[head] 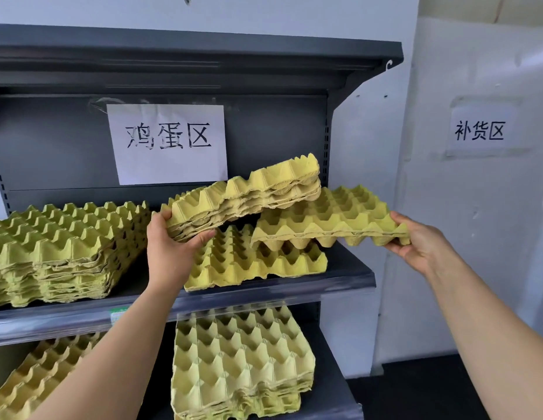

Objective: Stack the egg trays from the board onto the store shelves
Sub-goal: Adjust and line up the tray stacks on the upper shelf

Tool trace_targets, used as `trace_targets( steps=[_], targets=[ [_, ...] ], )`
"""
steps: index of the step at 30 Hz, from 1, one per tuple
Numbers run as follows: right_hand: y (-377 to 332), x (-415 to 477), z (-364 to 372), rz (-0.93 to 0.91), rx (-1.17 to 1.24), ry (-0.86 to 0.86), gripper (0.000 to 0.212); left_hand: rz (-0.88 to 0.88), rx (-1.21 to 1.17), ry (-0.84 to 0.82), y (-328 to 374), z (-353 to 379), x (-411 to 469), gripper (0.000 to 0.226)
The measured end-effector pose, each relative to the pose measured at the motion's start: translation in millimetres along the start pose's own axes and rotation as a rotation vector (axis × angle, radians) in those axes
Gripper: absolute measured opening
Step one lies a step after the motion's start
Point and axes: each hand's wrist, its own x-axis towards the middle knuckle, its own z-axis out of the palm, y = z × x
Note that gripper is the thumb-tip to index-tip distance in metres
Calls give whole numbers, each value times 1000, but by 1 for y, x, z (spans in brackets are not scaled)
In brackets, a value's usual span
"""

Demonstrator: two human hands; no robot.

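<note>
My left hand [170, 247] grips a tilted bundle of trays [249, 192]; my right hand [416, 241] pinches a separate tray [331, 216], both mid-frame above the shelf [346, 268].

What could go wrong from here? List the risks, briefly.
1. The left hand grips the tilted bundle of trays by one corner only; its layers could slide apart or drop.
2. The single tray in the right hand juts past the right end of the shelf; released there, it might tip off.
</note>
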Motion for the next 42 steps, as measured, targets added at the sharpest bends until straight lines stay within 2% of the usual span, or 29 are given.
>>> trace_targets(
  steps=[7,22,38,42],
  targets=[
    [-16,-8,-49,-52,-7,132,6,27,49,-44,2,9,-5,78],
    [-37,-25,-101,-144,-41,328,7,78,170,-145,-29,18,-22,83],
    [-37,-42,-95,-179,-6,359,9,-2,468,-278,-39,9,-33,93],
    [-33,-45,-96,-177,4,368,11,33,585,-243,-43,14,-36,100]
  ],
)
